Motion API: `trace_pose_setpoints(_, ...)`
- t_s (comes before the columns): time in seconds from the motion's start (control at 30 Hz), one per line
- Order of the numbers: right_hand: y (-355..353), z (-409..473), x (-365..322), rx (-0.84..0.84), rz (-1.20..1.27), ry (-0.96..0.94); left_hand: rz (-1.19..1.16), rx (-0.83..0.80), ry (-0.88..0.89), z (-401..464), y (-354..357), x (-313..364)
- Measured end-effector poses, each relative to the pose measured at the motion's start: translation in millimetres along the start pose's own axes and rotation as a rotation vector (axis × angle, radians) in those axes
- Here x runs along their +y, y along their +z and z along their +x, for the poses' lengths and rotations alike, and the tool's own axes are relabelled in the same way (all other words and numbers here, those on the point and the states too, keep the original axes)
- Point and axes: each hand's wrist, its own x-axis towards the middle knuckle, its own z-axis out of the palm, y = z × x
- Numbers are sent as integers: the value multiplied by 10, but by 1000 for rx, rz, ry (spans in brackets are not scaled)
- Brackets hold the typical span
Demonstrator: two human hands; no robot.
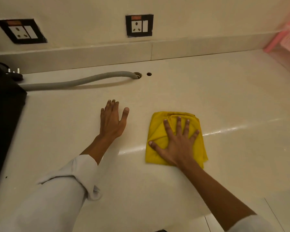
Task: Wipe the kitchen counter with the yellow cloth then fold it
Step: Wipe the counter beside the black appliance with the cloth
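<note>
The yellow cloth (157,129) lies bunched in loose folds on the cream kitchen counter (233,101), right of centre. My right hand (177,141) presses flat on top of it with the fingers spread wide, covering the cloth's middle. My left hand (111,119) rests palm down on the bare counter to the left of the cloth, fingers together and thumb out, holding nothing. A gap of counter separates the left hand from the cloth. A wet shiny streak runs across the counter on both sides of the cloth.
A grey corrugated hose (77,82) runs along the back into a hole (137,75); a second small hole (149,74) sits beside it. A black appliance (5,104) stands at the left edge. Two wall sockets (139,25) (22,31) sit above. A pink rack (286,39) is far right.
</note>
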Motion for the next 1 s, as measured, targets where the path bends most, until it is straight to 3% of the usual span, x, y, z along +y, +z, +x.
trace_pose_setpoints(0.37,69,1641,-349,-52,31,-157,31,55,-93,458,179,31)
trace_pose_setpoints(0.53,129,2124,-646,-88,16,-274,214,-97,-43,469,229,-115)
trace_pose_setpoints(0.7,165,1971,-799,-110,17,-370,240,-139,-70,327,157,-243)
trace_pose_setpoints(1.0,150,640,-891,-96,75,-486,139,-77,-85,89,109,112)
